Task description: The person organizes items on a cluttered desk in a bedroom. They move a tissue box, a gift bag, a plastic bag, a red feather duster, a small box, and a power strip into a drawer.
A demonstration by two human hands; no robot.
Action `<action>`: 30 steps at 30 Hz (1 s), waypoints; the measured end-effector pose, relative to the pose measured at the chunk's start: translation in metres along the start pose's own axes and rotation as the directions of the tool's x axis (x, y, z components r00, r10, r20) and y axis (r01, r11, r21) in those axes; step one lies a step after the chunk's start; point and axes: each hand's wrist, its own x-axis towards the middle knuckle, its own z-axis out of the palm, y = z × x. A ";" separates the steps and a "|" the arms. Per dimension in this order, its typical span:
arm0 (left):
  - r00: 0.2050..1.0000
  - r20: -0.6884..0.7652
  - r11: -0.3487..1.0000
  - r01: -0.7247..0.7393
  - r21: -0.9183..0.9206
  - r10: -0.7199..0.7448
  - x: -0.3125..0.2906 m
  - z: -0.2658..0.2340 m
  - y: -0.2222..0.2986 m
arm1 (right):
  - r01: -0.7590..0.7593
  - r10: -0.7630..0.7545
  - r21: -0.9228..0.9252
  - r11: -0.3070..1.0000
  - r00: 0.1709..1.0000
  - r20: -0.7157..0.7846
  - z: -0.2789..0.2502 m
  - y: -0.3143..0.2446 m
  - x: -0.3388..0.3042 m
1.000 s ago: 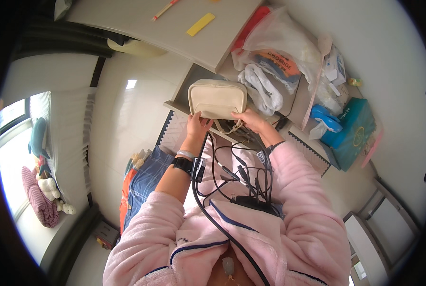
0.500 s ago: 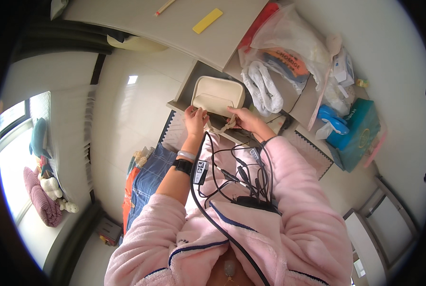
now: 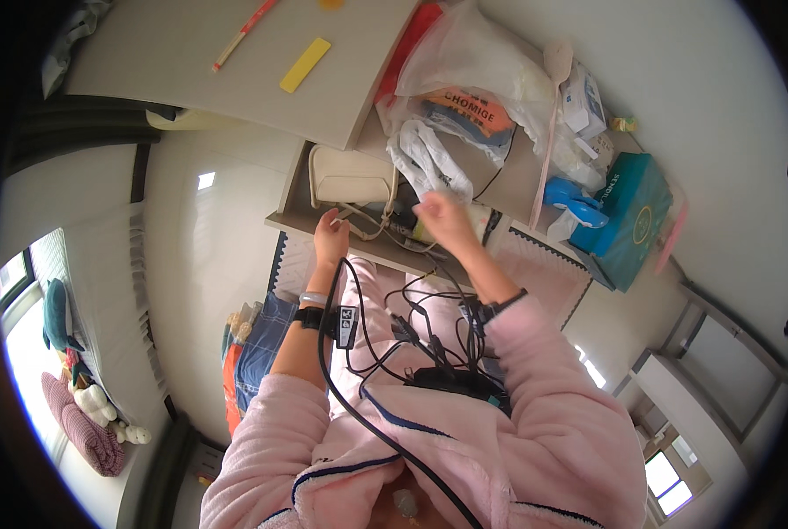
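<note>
A beige handbag (image 3: 352,176) lies in the open drawer, its flap facing up and its thin strap (image 3: 372,234) looped toward the drawer's front. At the front left of the bag, my left hand (image 3: 330,238) has its fingers closed on the strap, though the fingertips are small in view. My right hand (image 3: 449,220) hovers over the drawer's right part, apart from the bag. Its fingers are curled in, and nothing shows in them. White socks (image 3: 429,159) lie just beyond that hand.
The drawer (image 3: 279,220) also holds dark items and a pale packet. A desktop with a yellow strip (image 3: 305,64) and a red pen (image 3: 244,35) overhangs the far left. Plastic bags (image 3: 473,53) and a teal box (image 3: 628,220) stand right. Black cables (image 3: 429,326) hang across my lap.
My right hand has let go of the strap and risen to the right, off the bag. The bag now sits lower and farther left in the drawer. My view has shifted right.
</note>
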 end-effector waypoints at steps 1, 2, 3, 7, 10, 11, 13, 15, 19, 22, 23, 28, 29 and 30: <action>1.000 0.008 1.000 0.008 -0.013 -0.007 -0.004 0.000 0.005 | 0.096 -0.139 -0.164 0.982 0.950 -0.280 -0.015 -0.003 -0.006; 0.999 -0.018 0.999 -0.038 0.006 0.038 -0.006 0.005 0.012 | 0.064 -0.184 -0.293 0.954 0.897 -0.402 -0.023 -0.006 -0.007; 0.998 0.016 0.998 -0.060 0.012 0.060 -0.008 0.013 0.021 | 0.060 -0.293 -0.420 0.905 0.806 -0.515 -0.031 -0.007 -0.004; 0.978 0.172 0.993 -0.108 -0.046 0.114 -0.020 0.044 0.062 | -0.130 -0.138 -0.493 0.860 0.872 -0.470 -0.047 -0.001 0.015; 0.960 0.278 0.989 0.073 -0.131 -0.034 -0.034 0.064 0.096 | -0.170 0.134 -0.132 0.976 0.960 -0.247 -0.064 0.001 0.021; 0.948 0.306 0.974 0.144 -0.174 -0.085 -0.038 0.067 0.105 | -0.160 0.142 -0.070 0.985 0.967 -0.212 -0.069 -0.001 0.018; 0.908 0.394 0.929 0.261 -0.263 -0.144 -0.041 0.072 0.122 | -0.084 0.056 -0.122 0.989 0.975 -0.215 -0.081 -0.010 0.013; 0.903 0.405 0.878 0.305 -0.370 -0.143 -0.046 0.082 0.134 | 0.086 -0.118 -0.176 0.981 0.977 -0.179 -0.095 -0.022 0.012; 0.882 0.446 0.736 0.403 -0.543 -0.154 -0.043 0.100 0.145 | 0.336 -0.461 -0.395 0.855 0.842 -0.281 -0.115 -0.040 0.044; 0.910 0.394 0.756 0.346 -0.556 -0.128 -0.042 0.115 0.146 | 0.164 -0.536 -0.695 0.700 0.764 -0.359 -0.116 -0.043 0.075; 0.919 0.371 0.764 0.334 -0.553 -0.133 -0.045 0.120 0.146 | 0.106 -0.536 -0.755 0.647 0.767 -0.352 -0.114 -0.043 0.081; 0.941 0.324 0.820 0.258 -0.512 -0.094 -0.056 0.136 0.146 | 0.056 -0.271 -0.589 0.806 0.920 -0.283 -0.155 -0.057 0.105; 0.935 0.349 0.816 0.253 -0.520 -0.067 -0.058 0.138 0.147 | 0.097 -0.214 -0.399 0.912 0.941 -0.262 -0.169 -0.061 0.102; 0.928 0.370 0.810 0.242 -0.534 -0.033 -0.058 0.141 0.149 | 0.123 -0.165 -0.189 0.974 0.960 -0.227 -0.188 -0.066 0.098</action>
